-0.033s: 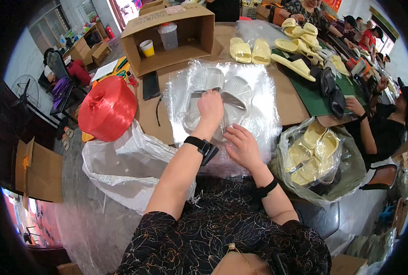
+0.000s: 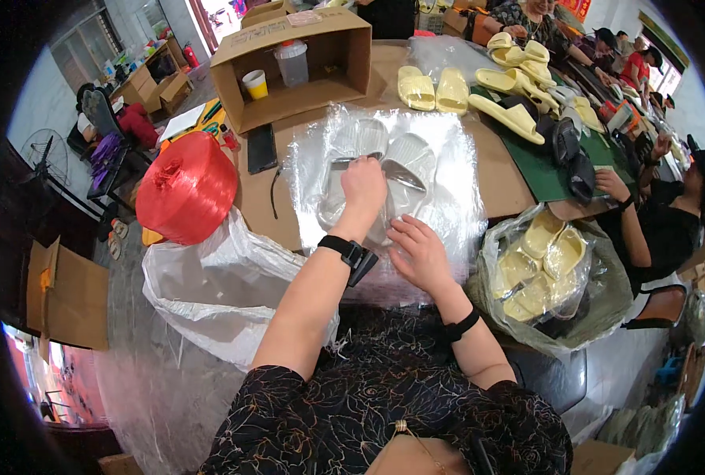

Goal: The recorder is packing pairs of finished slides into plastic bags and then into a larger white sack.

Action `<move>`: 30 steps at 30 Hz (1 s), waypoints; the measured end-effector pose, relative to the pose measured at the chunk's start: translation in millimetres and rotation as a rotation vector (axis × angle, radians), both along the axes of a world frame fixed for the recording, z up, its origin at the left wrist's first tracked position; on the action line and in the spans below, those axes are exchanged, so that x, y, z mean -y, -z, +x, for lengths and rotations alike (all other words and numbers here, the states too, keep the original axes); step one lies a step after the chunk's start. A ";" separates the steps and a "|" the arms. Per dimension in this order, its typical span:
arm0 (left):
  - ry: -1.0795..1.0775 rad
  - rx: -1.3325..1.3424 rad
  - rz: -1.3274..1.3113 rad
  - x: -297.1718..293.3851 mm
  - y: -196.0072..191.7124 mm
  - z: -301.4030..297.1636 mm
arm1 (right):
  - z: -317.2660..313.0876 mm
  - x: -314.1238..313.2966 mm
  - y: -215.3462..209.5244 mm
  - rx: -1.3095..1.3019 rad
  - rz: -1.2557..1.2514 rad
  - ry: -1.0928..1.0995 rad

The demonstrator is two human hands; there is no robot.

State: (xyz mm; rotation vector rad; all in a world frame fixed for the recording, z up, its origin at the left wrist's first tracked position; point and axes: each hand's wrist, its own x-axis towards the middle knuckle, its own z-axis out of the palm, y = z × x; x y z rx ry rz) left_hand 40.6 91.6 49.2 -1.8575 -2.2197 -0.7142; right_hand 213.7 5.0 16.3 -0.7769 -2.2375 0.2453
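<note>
A pair of pale grey slippers [image 2: 410, 162] lies side by side on a stack of clear plastic bags [image 2: 455, 198] in front of me. My left hand [image 2: 364, 188] is closed in a fist over the strap edge of the left slipper. Its fingertips are hidden, so what it grips cannot be made out. Below the right slipper, my right hand [image 2: 421, 253] rests on the plastic with fingers loosely spread and nothing in them. Whether the slippers are inside a bag is unclear through the glare.
Left stand a roll of red plastic twine [image 2: 186, 188] and an open white sack [image 2: 218, 281]. A phone [image 2: 262, 149] lies near a cardboard box [image 2: 293, 71] holding cups. Yellow slippers [image 2: 451, 89] sit far right; bagged ones fill a sack [image 2: 598, 293]. A co-worker's hand [image 2: 612, 184] is at right.
</note>
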 end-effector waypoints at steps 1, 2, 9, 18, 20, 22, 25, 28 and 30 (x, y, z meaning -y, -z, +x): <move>0.031 0.044 -0.015 -1.3 0.2 -0.6 | -0.8 -1.3 1.2 -0.025 -0.014 0.007; 0.071 0.117 0.083 -4.5 3.8 -6.0 | -0.4 -2.5 2.9 -0.026 -0.009 0.006; 0.030 0.281 0.026 6.0 -13.3 -38.9 | -0.4 11.2 -6.3 -0.360 -0.324 -0.040; 0.099 0.428 0.419 149.4 -112.7 -135.2 | 9.4 -6.7 3.9 -0.243 -0.523 0.019; 0.044 0.373 0.407 191.2 -108.4 -171.4 | -2.2 -1.1 -3.7 -0.174 -0.292 0.064; -0.033 0.300 0.339 232.5 -97.0 -203.2 | -20.4 10.5 -22.0 -0.155 -0.192 -0.050; -0.147 0.239 0.083 284.4 -80.9 -228.3 | -59.5 45.5 -44.7 -0.133 -0.305 -0.444; -0.120 0.015 -0.039 309.6 -73.6 -227.4 | -97.5 70.9 -35.3 0.254 -0.488 -0.764; -0.087 0.042 -0.150 323.9 -80.0 -216.9 | -116.9 80.9 -12.3 0.517 -0.451 -0.766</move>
